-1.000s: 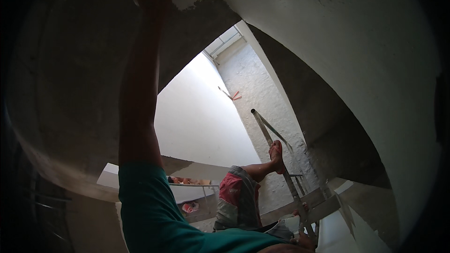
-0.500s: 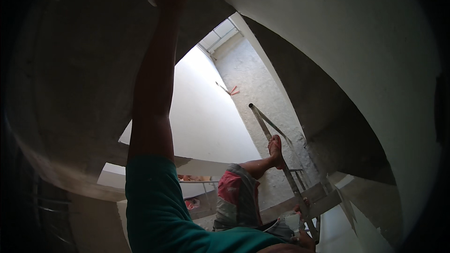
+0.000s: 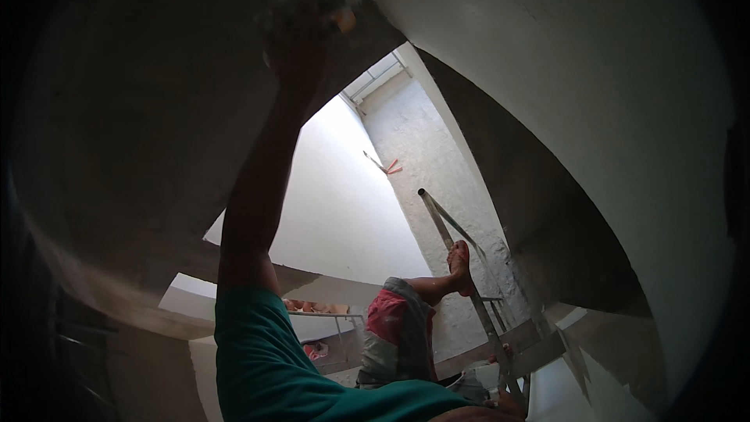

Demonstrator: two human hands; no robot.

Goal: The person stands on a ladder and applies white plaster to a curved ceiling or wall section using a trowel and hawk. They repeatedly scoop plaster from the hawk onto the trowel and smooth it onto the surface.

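My left hand (image 3: 301, 35) is raised high against the dark, patchy ceiling surface (image 3: 133, 70), closed on a blurred tool (image 3: 341, 17) with an orange patch. The arm wears a teal sleeve. Low at the right, my right hand (image 3: 506, 400), partly hidden, is closed on a pale, smeared object (image 3: 484, 377) whose kind I cannot make out, beside a metal tube. My bare foot (image 3: 458, 266) rests on that slanting metal tube (image 3: 437, 223), with my knee in grey and red shorts (image 3: 383, 320).
Behind is an opening with a white wall (image 3: 344, 195), a rough grey wall (image 3: 391, 117) and a metal frame at its top. A railing (image 3: 320, 314) crosses lower down, with reddish objects behind it. A broad pale surface (image 3: 586, 70) curves over the right side.
My raised left hand and its tool have moved right and down in the picture, the arm bending a little. My foot and right hand look much as before.
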